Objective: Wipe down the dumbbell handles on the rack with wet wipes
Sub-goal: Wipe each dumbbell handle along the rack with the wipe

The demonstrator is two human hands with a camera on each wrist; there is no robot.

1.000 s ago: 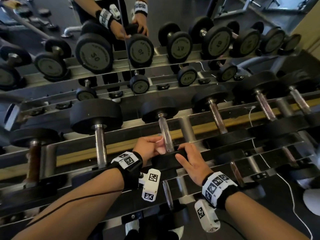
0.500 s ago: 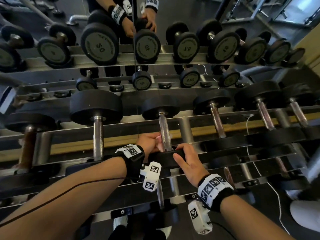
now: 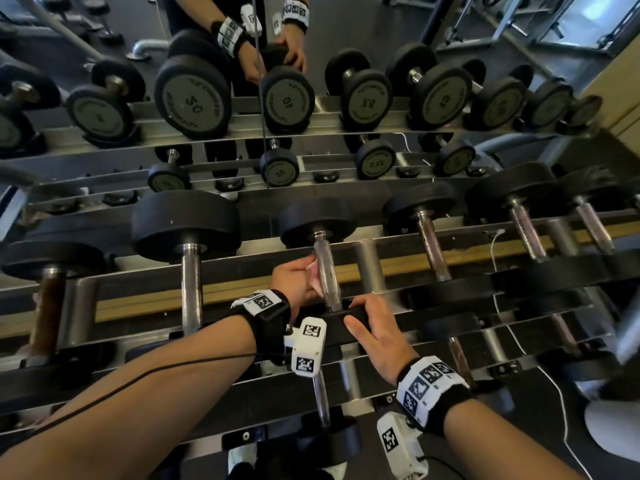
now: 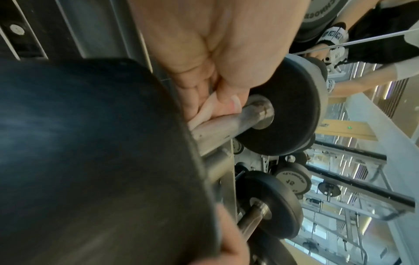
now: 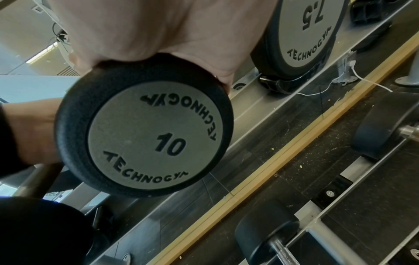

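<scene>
A black dumbbell marked 10 (image 5: 147, 129) lies on the rack's upper tier (image 3: 367, 268), with its steel handle (image 3: 327, 271) pointing away from me. My left hand (image 3: 304, 277) holds a pale pink wet wipe (image 3: 314, 279) pressed against the left side of the handle. In the left wrist view, the fingers pinch the wipe (image 4: 208, 111) onto the bar (image 4: 226, 125) just short of the far head (image 4: 288, 111). My right hand (image 3: 356, 311) grips the rim of the near head (image 3: 332, 323), fingers curled over the top. The right wrist view shows the right hand (image 5: 158, 35) from below.
Neighbouring dumbbells lie to the left (image 3: 188, 271) and right (image 3: 431, 254) on the same tier, and more lie on the lower tier (image 3: 320, 400). A mirror (image 3: 263, 109) behind the rack reflects the weights and my hands. A white cable (image 3: 498, 299) hangs at the right.
My left hand has slid the wipe a little up the handle toward the far head. The right hand stays on the near head.
</scene>
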